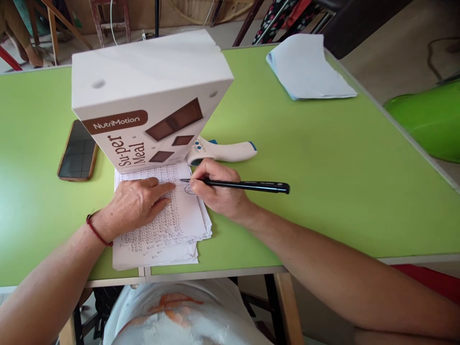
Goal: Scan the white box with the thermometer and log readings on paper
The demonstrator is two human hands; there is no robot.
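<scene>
My right hand (219,191) pinches a black pen (251,186), its tip touching or just above a sheet covered in handwriting. That sheet tops a stack of papers (187,220) at the table's near edge, and a circled mark shows close to the pen tip. Across the writing lies my left hand (140,201), fingers stretched out and index finger pointing toward the pen tip. A white NutriMotion box (151,124) stands upright at the far end of the papers. Behind my right hand, partly hidden by the box, rests a white and blue handheld thermometer (230,151).
A phone (77,151) in a brown case lies left of the box on the green table (323,191). Folded white paper (309,69) sits at the far right corner. Beyond the right edge is a bright green object (427,120). A person's foot (35,58) shows at far left.
</scene>
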